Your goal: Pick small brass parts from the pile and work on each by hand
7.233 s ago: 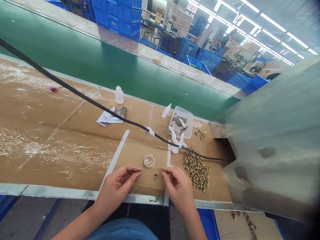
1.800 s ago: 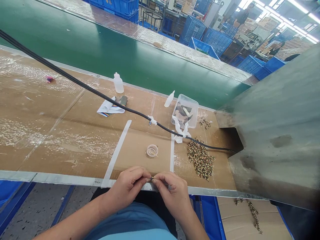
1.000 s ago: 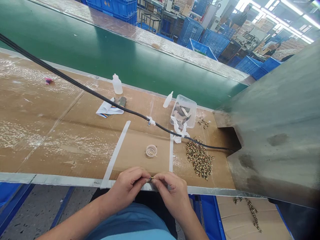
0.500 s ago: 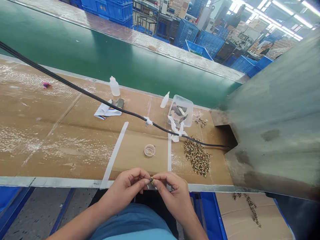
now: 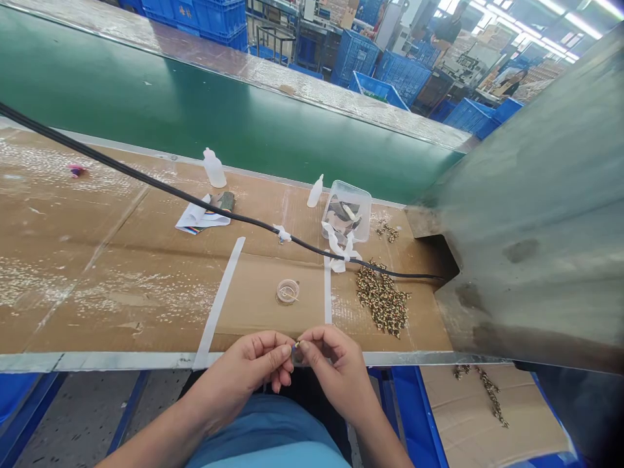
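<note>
Both hands meet at the bench's front edge, fingertips almost touching. My left hand (image 5: 258, 364) pinches a tiny gold and blue piece (image 5: 295, 346) between thumb and forefinger. From the other side, my right hand (image 5: 334, 367) pinches the same piece, whose shape is too small to make out. Just beyond the fingers, a small round clear cup (image 5: 287, 292) with a thin stick in it stands on a cardboard sheet (image 5: 253, 305) bordered by white tape. To the right lies a large pile of small gold and dark pieces (image 5: 383, 299).
A black cable (image 5: 141, 177) crosses the bench. Behind it stand two white bottles (image 5: 214, 169) (image 5: 315, 192) and a clear tray (image 5: 358, 201). Folded cloth (image 5: 202, 216) lies left. A metal panel (image 5: 546, 227) rises at right; a green belt (image 5: 244, 123) runs beyond.
The view has shifted slightly. Both hands still pinch the small piece, and its blue part now shows at a different angle between the fingertips. The lower fingers of my left hand show more.
</note>
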### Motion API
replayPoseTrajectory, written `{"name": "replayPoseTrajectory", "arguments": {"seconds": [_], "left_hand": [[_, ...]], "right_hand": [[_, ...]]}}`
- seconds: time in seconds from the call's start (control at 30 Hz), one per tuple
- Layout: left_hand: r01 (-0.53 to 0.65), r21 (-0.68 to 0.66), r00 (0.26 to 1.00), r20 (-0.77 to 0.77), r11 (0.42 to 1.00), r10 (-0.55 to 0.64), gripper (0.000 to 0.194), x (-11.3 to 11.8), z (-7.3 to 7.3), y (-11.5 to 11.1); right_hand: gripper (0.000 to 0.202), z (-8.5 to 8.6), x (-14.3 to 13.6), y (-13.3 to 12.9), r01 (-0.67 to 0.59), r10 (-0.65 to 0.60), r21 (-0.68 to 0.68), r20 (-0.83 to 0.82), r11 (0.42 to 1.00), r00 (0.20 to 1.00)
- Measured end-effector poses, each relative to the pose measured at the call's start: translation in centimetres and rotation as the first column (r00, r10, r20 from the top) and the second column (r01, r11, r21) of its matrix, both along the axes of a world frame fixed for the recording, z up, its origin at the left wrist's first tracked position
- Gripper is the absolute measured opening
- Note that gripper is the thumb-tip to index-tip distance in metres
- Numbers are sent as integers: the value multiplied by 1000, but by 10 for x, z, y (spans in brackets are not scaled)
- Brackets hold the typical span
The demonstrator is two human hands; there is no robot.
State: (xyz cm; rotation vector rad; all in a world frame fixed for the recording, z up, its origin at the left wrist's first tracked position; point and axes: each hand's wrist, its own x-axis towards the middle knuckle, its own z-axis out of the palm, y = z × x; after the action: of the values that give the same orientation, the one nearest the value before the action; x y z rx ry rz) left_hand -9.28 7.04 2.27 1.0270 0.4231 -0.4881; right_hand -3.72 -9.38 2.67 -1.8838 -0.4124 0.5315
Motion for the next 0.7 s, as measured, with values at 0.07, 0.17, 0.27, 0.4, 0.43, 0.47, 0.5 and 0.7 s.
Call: {"name": "replayPoseTrajectory", "arguments": {"seconds": [0.07,0.17,0.27,0.4,0.43,0.47,0.5,0.7], "left_hand": [[12,47,999,38,999,-13,30,-1,-4,0],[41,194,991,113,980,-64,29,-2,-10,1],[45,322,982,160,946,-102,28,-4,-13,0],[45,382,975,183,923,-124,29,-3,-10,-3],[48,390,975,181,920,-128,29,-3,-8,-3],[50,396,976,177,917,-130,29,-2,-7,-3],[52,401,976,173,915,-131,28,-2,-6,-3],[47,411,978,168,910,-126,26,-2,-3,-4]], "right_hand": [[19,-4,-1,1,25,-25,-2,-35,1000,999],[21,-6,-1,3,41,-40,5,-77,999,996],[22,-5,-1,5,51,-50,13,-102,999,994],[22,-6,-2,6,63,-62,9,-123,998,990],[22,-6,-2,5,65,-64,4,-123,998,990],[22,-7,-2,5,66,-66,-3,-121,998,990],[21,-7,-2,5,67,-68,-12,-117,998,991],[20,-7,0,5,60,-63,-43,-91,997,994]]}}
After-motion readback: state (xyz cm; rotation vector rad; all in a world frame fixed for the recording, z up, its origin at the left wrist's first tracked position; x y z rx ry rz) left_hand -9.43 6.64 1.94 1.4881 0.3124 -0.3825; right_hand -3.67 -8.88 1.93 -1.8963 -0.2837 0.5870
